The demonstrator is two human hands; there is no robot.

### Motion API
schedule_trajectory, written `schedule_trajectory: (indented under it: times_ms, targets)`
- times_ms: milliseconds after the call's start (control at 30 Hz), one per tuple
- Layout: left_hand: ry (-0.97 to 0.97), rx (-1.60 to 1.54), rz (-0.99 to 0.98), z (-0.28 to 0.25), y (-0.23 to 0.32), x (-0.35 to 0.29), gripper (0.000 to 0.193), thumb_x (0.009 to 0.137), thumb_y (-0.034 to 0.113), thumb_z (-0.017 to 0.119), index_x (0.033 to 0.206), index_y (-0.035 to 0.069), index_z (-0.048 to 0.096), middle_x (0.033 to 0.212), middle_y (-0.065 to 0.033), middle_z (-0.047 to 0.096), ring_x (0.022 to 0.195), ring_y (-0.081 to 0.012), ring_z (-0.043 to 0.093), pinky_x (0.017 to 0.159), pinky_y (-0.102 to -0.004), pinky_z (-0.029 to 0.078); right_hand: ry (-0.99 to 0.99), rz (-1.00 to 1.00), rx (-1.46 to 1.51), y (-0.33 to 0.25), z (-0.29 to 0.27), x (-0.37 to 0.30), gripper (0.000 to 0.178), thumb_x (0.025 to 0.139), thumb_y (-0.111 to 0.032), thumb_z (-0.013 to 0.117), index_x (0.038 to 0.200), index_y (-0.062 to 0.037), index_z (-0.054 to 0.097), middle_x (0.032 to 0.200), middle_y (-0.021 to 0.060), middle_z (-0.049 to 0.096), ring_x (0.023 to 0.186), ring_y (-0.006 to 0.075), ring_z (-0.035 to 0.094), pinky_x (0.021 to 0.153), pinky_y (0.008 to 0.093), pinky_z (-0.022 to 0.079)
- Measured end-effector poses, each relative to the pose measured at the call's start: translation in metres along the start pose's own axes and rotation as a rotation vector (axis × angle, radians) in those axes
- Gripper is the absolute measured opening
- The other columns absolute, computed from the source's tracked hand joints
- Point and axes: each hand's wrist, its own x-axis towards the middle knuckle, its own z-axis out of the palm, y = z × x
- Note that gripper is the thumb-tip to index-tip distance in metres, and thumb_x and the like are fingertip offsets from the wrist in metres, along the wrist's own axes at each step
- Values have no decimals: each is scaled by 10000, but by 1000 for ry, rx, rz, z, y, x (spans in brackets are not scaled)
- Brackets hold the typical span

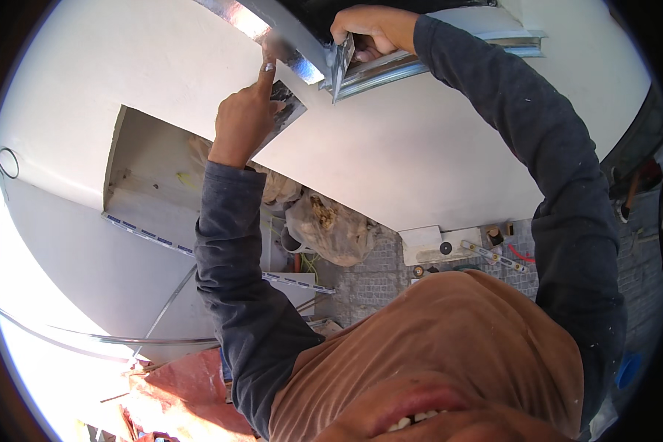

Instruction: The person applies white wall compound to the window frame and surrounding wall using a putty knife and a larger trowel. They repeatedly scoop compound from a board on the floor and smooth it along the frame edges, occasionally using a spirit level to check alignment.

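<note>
Both my hands work at the metal frame edge in the white wall.

My left hand (244,121) grips a flat putty knife (286,110), closed around it with 1 finger stretched up to the metal frame (302,62). My right hand (367,31) is closed on a second blade (341,65), held edge-on against the frame's channel (390,72). Lower down, lumpy sacks (324,225) sit on the tiled floor (379,276); what they hold I cannot tell. A recess (151,184) opens in the wall (420,155) left of my arm, with a perforated metal strip (155,239) along its lower edge.
</note>
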Motion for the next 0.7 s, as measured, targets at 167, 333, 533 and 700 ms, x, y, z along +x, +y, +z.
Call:
schedule_trajectory:
  times_ms: [167,333,533,700]
  targets:
    - [9,-6,25,-1,-1,-1,1076,817,175,800,1649,208,119,805,-185,718,722,-402,702,626,-475,539,12,9,-66,-2,4,-1,239,759,-136,661,975,-42,703,892,94,728,705,180,702,507,258,550]
    - [43,13,60,-4,0,-2,1023,840,151,776,1644,193,145,794,-171,715,687,-377,697,600,-464,534,-146,-11,-17,0,5,24,179,784,-109,633,929,-17,682,852,122,708,680,209,696,542,307,572]
    - [23,49,34,-7,4,0,974,840,142,767,1629,149,197,822,-158,726,707,-365,710,605,-456,545,-345,2,-104,-22,23,33,119,792,-56,560,734,8,643,658,130,629,584,273,668,557,403,581]
    - [36,44,58,-9,4,0,959,831,138,768,1620,129,224,818,-159,725,708,-362,712,603,-454,549,-285,-114,-227,-57,33,-33,169,728,-23,542,835,32,660,714,147,643,572,258,642,532,383,576]
